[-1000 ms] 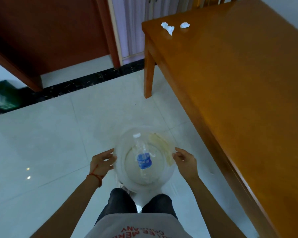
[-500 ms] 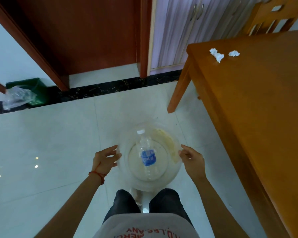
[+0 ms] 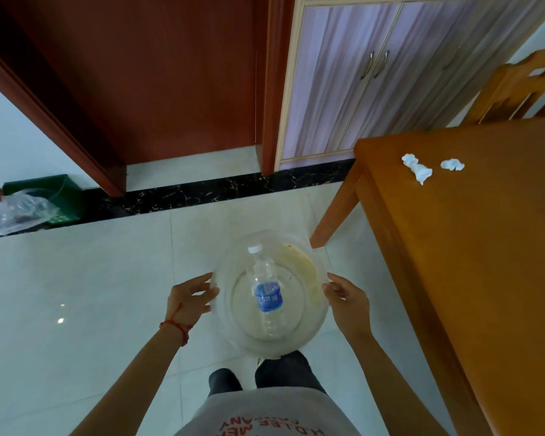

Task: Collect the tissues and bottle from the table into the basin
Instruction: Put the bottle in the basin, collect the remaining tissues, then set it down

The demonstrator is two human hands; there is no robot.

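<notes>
Person stands on pale floor tiles, carrying a clear plastic basin (image 3: 299, 344) at waist height w/ both hands. Left hand (image 3: 188, 302) has its grip closed on the basin's left rim, fingers curled over the edge; red string bracelet (image 3: 175, 325) on that wrist. Right hand (image 3: 346, 302) has its grip closed on the right rim.

Inside the basin lies a clear water bottle (image 3: 266, 294) on its side, white cap pointing away from the person, blue label around the middle; label print too small to read. Yellowish smear on the basin's inner right wall.

Wooden desk (image 3: 485, 262) to the right, basin well apart from its top. Two crumpled white tissues near the desk's far left corner: larger tissue (image 3: 417, 168), smaller tissue (image 3: 452, 164) just beside it, not touching.

Grey shirt (image 3: 265, 416) at bottom edge has red lettering, upside down, partly cut off; "MER" and "ANY" legible.

Far left: green bin (image 3: 59, 199) w/ clear plastic bag (image 3: 19, 210).
</notes>
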